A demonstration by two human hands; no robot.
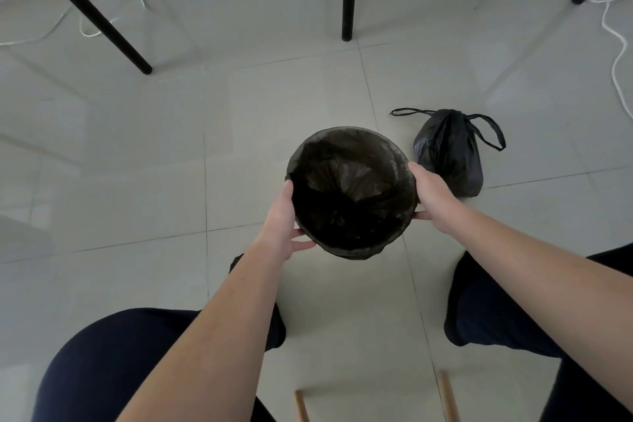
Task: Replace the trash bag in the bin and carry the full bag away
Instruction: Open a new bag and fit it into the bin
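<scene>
Seating the fresh liner (352, 175) in the bin (346, 129)
Left hand (286, 217) and right hand (430, 197) clasp its sides, thumbs spread; press the overhang down evenly.

On my feed, L forearm (212, 336) and R forearm (531, 264) are bare right down to L hand (284, 226) and R hand (431, 195). Both legs are in dark navy trousers (113, 370), plain matte fabric w/ rounded hems. Footwear: can't tell.
</scene>
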